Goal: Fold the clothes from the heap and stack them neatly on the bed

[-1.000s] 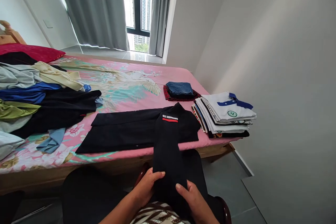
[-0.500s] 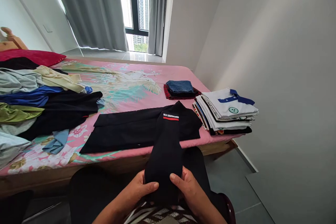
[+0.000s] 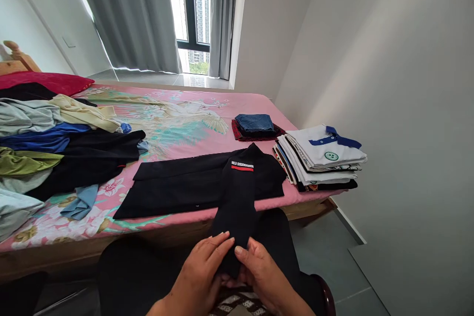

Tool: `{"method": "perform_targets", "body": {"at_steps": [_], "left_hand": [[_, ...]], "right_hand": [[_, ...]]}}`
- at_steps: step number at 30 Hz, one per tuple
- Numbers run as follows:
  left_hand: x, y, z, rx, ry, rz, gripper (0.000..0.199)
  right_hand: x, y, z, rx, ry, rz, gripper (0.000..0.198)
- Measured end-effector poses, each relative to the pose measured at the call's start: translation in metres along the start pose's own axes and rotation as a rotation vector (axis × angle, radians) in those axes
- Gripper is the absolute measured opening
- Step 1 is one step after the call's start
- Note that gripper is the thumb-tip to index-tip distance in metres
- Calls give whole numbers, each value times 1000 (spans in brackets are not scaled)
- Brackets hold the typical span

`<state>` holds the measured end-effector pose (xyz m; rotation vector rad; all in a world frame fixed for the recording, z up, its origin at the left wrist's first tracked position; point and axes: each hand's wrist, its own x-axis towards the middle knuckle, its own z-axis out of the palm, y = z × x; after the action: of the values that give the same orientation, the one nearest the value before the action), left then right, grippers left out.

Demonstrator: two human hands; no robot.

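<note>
A black long-sleeved top (image 3: 177, 185) lies folded lengthwise along the near edge of the bed. One of its sleeves (image 3: 237, 202), marked with a white label and a red stripe, hangs over that edge toward me. My left hand (image 3: 203, 266) is on the left side of the sleeve's lower end, its fingers lying over the cloth and the thumb hidden. From the right, my right hand (image 3: 261, 269) grips the same end, with its thumb on top. Both hands are close together above my lap.
Folded white shirts (image 3: 326, 153) are stacked at the bed's right end, beside a smaller pile with folded jeans (image 3: 255, 122). Loose, crumpled clothes (image 3: 74, 148) cover the left side of the bed (image 3: 177, 128). A wall (image 3: 400, 108) rises on the right.
My left hand has turned over onto the top of the sleeve, and my hands have come closer together. The sleeve's end now looks narrower. The rest of the top stays put.
</note>
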<state>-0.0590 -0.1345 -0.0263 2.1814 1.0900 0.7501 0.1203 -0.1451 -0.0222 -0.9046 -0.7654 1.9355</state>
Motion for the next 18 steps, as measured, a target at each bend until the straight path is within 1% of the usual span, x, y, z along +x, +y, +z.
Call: {"method": "perform_targets", "body": {"at_steps": [2, 4, 7, 8, 10, 12, 15, 16, 18], "left_hand": [[7, -1, -4, -4, 60, -39, 64], [14, 0, -16, -22, 108, -82, 52], [27, 7, -40, -22, 141, -84, 41], [32, 10, -49, -9, 149, -65, 41], [45, 16, -67, 36, 164, -25, 41], [59, 24, -84, 99, 192, 11, 40], [78, 40, -109, 209, 266, 110, 42], [82, 45, -116, 242, 294, 152, 44], [86, 50, -127, 296, 336, 210, 49]], "right_hand": [[3, -3, -7, -90, 2, 5, 39], [9, -7, -21, -284, 65, -75, 39], [27, -14, -54, -773, 186, -339, 32], [36, -16, -67, -945, 198, -426, 29], [61, -24, -91, -1241, 179, -544, 36], [92, -37, -111, -1472, 156, -576, 46], [144, -65, -127, -1705, 145, -527, 45], [161, -76, -129, -1740, 112, -515, 42], [193, -94, -132, -1709, 56, -521, 38]]}}
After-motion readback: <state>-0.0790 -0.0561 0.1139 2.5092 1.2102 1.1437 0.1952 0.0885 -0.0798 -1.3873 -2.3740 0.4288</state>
